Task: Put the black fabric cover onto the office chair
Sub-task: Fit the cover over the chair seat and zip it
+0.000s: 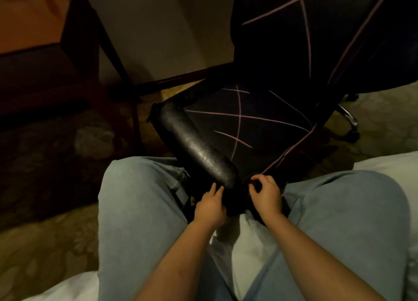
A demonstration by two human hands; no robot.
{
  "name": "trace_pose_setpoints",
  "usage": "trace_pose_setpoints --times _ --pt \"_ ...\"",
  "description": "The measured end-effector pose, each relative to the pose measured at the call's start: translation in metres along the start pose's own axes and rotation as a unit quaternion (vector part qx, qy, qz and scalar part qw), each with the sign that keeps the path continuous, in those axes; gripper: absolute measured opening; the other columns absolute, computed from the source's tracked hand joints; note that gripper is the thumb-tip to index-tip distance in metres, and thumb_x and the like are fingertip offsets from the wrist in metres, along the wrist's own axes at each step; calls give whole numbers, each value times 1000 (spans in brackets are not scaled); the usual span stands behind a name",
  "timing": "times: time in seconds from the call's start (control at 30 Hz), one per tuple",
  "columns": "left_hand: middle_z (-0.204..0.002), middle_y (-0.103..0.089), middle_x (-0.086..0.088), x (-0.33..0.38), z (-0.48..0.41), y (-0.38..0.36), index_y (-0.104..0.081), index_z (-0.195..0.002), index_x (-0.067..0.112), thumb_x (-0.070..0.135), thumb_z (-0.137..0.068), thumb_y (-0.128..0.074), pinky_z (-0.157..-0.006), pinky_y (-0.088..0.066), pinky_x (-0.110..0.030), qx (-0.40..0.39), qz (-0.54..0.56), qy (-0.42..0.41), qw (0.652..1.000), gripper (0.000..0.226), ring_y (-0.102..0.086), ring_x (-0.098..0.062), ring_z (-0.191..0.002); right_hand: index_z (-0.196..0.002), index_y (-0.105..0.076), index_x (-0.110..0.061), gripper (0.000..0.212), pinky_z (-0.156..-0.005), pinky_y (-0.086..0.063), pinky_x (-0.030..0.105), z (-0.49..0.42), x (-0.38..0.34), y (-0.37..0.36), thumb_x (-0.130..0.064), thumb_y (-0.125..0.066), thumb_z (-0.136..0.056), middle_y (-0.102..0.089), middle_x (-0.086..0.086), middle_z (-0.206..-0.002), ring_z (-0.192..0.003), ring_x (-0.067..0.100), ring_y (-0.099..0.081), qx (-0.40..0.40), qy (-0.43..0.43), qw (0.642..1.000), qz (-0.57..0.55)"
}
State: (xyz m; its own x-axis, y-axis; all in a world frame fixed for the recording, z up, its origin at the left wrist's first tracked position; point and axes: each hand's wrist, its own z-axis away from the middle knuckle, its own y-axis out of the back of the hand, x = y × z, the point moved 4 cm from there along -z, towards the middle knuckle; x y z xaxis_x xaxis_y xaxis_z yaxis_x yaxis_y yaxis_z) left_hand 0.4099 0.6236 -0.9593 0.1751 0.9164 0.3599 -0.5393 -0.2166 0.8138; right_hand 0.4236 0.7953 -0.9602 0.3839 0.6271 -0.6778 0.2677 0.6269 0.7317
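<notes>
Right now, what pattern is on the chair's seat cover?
The seat cover is black with thin crossing pinkish lines; head view.

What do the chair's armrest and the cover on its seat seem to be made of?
The armrest looks like faux leather or grained plastic: black, with a speckled sheen. The cover looks like matte black cloth with thin pink lines; it shows no shine.

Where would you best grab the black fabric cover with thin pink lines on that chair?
By its bunched near edge, coming from the near side. Farther back the black fabric cover with thin pink lines lies flat and taut, with nothing to pinch; at the near corner beside the black padded armrest it seems to gather, where the right hand has its fingers curled.
</notes>
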Motion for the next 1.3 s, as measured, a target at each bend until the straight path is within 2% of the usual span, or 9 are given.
trace_pose_setpoints --times 0.17,0.37,0.47,0.6,0.73,0.83,1.0,1.17,1.3 --pt "-162 -7 -9 2 -2 -1 -17 -155 17 20 -97 -42 -109 -36 -40 -11 -10 9 1000 63 -29 -30 -141 -105 -69 -16 22 -85 -46 27 22 -12 -24 -18 -68 -84 -57 3 -104 -99 19 -55 -115 114 985 63" --pt "-163 -6 -9 1 1 0 -16 -155 19 21 -96 -43 -108 -36 -41 -19 -8 8 1000 65 -31 -31 -140 -104 -66 -18 19 -84 -45 27 24 -15 -27 -20 -66 -85 -55 0 -104 -102 17 -52 -104 125 984 78" --pt "-163 -6 -8 0 3 1 -16 -155 19 21 -94 -45 -108 -36 -43 -26 1 6 1000 67 -33 -33 -139 -101 -67 -16 17 -84 -47 30 11 -13 -15 -17 -68 -85 -57 3 -102 -101 20 -54 -51 97 992 60" --pt "-163 -4 -5 -2 3 0 -15 -155 22 22 -93 -48 -107 -38 -46 -34 12 6 999 70 -35 -34 -137 -103 -67 -15 16 -80 -45 28 -4 -2 3 -15 -67 -87 -58 6 -107 -100 24 -57 24 -1 1000 6" --pt "-163 -3 -5 -1 2 -1 -15 -155 22 22 -95 -46 -108 -36 -46 -32 7 8 999 68 -34 -36 -136 -104 -67 -14 16 -75 -40 25 -3 1 8 -15 -65 -89 -59 9 -109 -98 25 -59 39 -51 998 -2" --pt "-163 -3 -7 1 0 -3 -14 -155 20 23 -96 -44 -106 -39 -44 -31 0 11 999 66 -36 -35 -135 -102 -66 -14 15 -71 -42 25 5 -2 1 -16 -67 -87 -59 7 -105 -92 24 -60 3 -18 1000 18" --pt "-163 -2 -10 1 -2 -4 -14 -155 18 23 -98 -43 -106 -39 -42 -35 -9 14 999 65 -38 -34 -135 -103 -64 -18 19 -76 -47 29 24 -9 -18 -21 -68 -85 -54 4 -103 -91 22 -59 -104 59 990 71" --pt "-163 0 -7 1 0 -3 -13 -155 21 19 -97 -42 -105 -40 -42 -39 0 18 999 65 -36 -33 -136 -121 -59 -18 36 -87 -43 29 48 -18 -45 -11 -58 -86 -51 3 -116 -110 20 -51 -240 179 940 166" --pt "-163 0 -4 -1 2 -2 -12 -156 24 18 -97 -43 -103 -42 -41 -37 -11 21 999 67 -38 -31 -135 -100 -65 -15 18 -81 -43 29 40 -20 -37 -13 -64 -82 -57 4 -100 -101 22 -55 -168 184 962 114"
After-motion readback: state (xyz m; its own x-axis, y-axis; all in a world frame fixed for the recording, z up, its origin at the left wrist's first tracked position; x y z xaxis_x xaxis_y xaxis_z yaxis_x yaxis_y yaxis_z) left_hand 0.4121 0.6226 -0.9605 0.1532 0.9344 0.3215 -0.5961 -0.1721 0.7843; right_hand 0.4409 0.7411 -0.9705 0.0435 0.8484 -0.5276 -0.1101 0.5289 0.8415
